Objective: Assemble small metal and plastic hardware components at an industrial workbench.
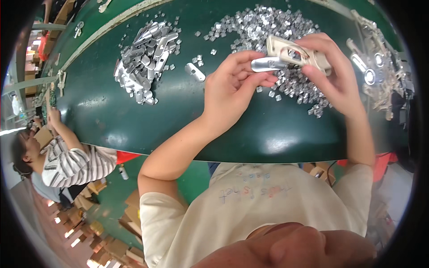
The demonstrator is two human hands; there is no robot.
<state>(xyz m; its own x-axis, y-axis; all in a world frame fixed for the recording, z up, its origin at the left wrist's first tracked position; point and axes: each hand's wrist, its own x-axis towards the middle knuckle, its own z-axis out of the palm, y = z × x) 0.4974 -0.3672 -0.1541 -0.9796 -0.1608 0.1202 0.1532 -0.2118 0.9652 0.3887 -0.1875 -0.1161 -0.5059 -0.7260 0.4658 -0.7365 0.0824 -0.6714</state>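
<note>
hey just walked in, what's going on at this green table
A person sits or stands at the green table, with the right hand holding a cream part. The left hand is at a silver plate whose far end meets that part; whether its fingers grip the plate is unclear. A pile of silver plates lies to the left, and a heap of small shiny pieces lies beyond the hands.

Head-worn fisheye view, close and downward, on left hand [229, 89] and right hand [334, 73] above green table [170, 120]
</note>
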